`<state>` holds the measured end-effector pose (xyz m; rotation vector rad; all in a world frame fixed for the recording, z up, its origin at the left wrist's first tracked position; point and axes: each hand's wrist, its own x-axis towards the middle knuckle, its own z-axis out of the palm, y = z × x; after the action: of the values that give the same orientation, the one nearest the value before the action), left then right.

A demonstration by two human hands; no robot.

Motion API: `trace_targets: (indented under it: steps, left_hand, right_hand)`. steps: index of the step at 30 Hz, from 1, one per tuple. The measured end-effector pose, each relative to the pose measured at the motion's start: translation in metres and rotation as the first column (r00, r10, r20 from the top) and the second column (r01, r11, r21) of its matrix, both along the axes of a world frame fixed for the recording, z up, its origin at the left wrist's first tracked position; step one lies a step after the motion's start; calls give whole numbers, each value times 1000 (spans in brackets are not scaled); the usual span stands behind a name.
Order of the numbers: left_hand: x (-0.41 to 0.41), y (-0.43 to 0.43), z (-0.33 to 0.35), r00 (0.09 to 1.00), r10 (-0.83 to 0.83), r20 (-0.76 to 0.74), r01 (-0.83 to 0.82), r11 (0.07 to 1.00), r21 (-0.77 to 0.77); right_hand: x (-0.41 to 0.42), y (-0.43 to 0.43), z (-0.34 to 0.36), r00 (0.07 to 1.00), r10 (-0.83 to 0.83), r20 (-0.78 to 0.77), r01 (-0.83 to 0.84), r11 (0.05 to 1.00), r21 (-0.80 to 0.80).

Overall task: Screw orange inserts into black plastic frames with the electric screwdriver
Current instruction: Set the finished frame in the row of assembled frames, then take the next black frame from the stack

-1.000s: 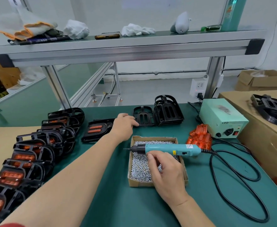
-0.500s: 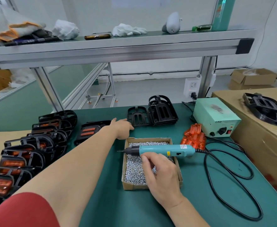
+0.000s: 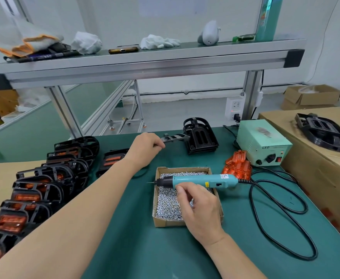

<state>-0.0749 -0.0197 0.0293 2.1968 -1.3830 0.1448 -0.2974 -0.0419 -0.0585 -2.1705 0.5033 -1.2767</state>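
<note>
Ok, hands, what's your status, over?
Left hand grips a black frame. Right hand over screw box, fingers curled, screw unseen. Electric screwdriver lies across box. Nothing in the way.

L arm stretched fwd, forearm bare. L hand (image 3: 145, 148) is knuckles-up, fingers curled, gripping edge of black frame (image 3: 174, 137). R hand (image 3: 200, 208) sits nearer, back up, thumb + index tips pinched together; whether they hold anything, can't tell.

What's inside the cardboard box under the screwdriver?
Small silver screws fill the cardboard box. The electric screwdriver lies across its far part and the right hand covers the near-right corner, so what lies beneath them is hidden.
</note>
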Motion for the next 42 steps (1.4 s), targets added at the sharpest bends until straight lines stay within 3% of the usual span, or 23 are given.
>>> trace_targets:
  steps: [3, 7, 9, 13, 17, 22, 32, 39, 41, 42]
  left_hand:
    - [-16, 17, 9, 996, 29, -82, -41, 988, -147]
    - [-44, 50, 17, 926, -29, -376, -115, 927, -356]
    - [-56, 68, 16, 837, -93, -539, -175, 888, -426]
    - [-74, 100, 4, 560, -317, -766, -259, 811, -525]
    - [-89, 123, -13, 374, -480, -794, -269, 763, -588]
    - [-111, 141, -30, 242, -535, -809, -294, 755, -587]
    - [-137, 169, -55, 62, -557, -828, -376, 755, -537]
    - [-144, 185, -70, -23, -517, -856, -401, 789, -466]
    - [-142, 192, -74, 9, -446, -895, -355, 835, -420]
    - [-141, 195, -74, 70, -382, -922, -302, 872, -384]
  right_hand:
    - [-1, 0, -1, 1000, 0, -10, 0, 1000, -7]
    - [-4, 1, 1, 1000, -18, 19, 18, 1000, -9]
    - [-5, 1, 2, 999, -17, 48, 18, 1000, -24]
    - [-3, 5, 2, 992, -3, 130, -1, 1000, 26]
    - [-4, 8, 9, 983, -22, 185, -17, 978, 208]
    - [-14, 13, 21, 982, -54, 181, -13, 937, 349]
    - [-47, 16, 25, 975, -208, 82, 179, 946, 271]
    - [-63, 11, 12, 987, -153, 52, 128, 936, 329]
    - [-68, 10, 8, 990, -133, 55, 106, 935, 337]
    - [-70, 10, 5, 991, -122, 53, 98, 939, 331]
